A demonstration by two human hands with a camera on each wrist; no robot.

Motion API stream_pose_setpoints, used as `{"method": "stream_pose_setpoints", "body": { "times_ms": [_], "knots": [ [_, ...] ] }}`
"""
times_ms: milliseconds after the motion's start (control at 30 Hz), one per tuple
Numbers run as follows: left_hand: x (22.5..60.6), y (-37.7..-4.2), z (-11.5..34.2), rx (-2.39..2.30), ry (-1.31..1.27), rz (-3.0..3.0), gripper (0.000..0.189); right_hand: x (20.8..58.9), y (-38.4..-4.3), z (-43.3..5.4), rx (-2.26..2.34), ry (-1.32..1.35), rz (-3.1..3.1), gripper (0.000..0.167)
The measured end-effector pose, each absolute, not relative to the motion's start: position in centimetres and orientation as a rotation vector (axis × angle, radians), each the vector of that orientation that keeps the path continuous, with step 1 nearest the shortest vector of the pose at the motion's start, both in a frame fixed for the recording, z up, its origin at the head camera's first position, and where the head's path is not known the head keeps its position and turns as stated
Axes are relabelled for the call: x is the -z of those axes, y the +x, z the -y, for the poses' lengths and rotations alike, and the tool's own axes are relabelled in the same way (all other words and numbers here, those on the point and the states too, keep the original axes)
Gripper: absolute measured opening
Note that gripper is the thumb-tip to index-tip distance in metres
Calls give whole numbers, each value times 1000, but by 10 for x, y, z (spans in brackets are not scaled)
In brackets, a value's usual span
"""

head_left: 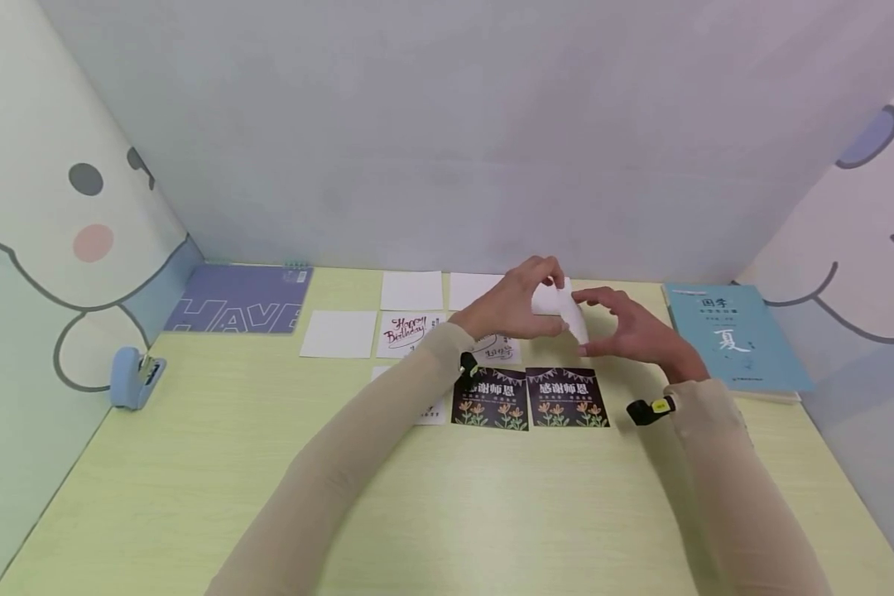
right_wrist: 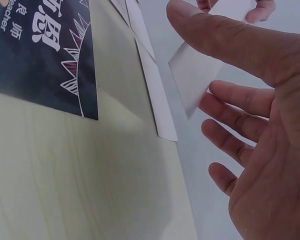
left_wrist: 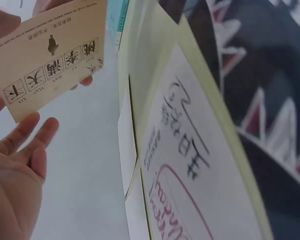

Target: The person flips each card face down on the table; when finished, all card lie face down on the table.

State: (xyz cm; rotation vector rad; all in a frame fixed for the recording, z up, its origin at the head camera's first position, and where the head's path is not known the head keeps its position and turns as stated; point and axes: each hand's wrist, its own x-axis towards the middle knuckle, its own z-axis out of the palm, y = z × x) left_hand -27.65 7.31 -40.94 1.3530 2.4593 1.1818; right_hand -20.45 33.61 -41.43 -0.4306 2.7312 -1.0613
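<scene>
Between my two hands a small card (head_left: 572,314) stands up off the table, its white side toward me. The left wrist view shows the card's other face (left_wrist: 55,55), cream with Chinese characters and a small dark figure. My left hand (head_left: 510,302) grips its left edge between thumb and fingers. At the right edge, my right hand (head_left: 633,331) holds it with thumb and forefinger, the other fingers spread. Below lie two dark cards with flowers, one left (head_left: 490,399) and one right (head_left: 568,397). A Happy Birthday card (head_left: 411,333) is partly behind my left arm.
White cards, among them a left one (head_left: 338,334) and a back one (head_left: 411,291), lie in rows. A purple notebook (head_left: 238,298) is at the back left, a blue tape dispenser (head_left: 136,377) at the left edge. Blue books (head_left: 737,339) lie on the right. Walls enclose the back and sides.
</scene>
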Motion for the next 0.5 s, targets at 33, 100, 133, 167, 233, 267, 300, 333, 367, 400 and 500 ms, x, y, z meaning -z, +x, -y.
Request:
{"method": "stream_pose_setpoints", "body": {
  "times_ms": [33,100,133,167,233,267,300,333,367,400,500],
  "knots": [
    [410,-276,-73,-1128,1340,-2479,57,414,-205,-337,1051,-428,-2738,90],
    [412,-274,-72,-995,1315,-2525,62,414,-205,-338,1006,-429,-2758,90],
    [413,-273,-72,-927,1314,-2547,65,414,-205,-338,977,-429,-2764,90],
    [414,-272,-71,-861,1316,-2566,68,415,-205,-339,941,-437,-2774,90],
    [417,-271,-71,-735,1336,-2606,73,417,-206,-340,873,-460,-2788,90],
    [419,-270,-71,-684,1346,-2621,75,418,-206,-340,844,-472,-2791,90],
    [420,-270,-71,-634,1354,-2633,77,420,-206,-340,827,-480,-2788,90],
    [421,-269,-71,-588,1357,-2646,79,422,-206,-340,810,-486,-2787,90],
    [422,-268,-71,-544,1354,-2656,81,424,-207,-340,800,-492,-2785,90],
    [423,-268,-71,-507,1350,-2667,83,426,-207,-340,796,-489,-2779,90],
    [424,-266,-69,-433,1338,-2686,90,429,-207,-338,787,-480,-2760,90]
  ]
}}
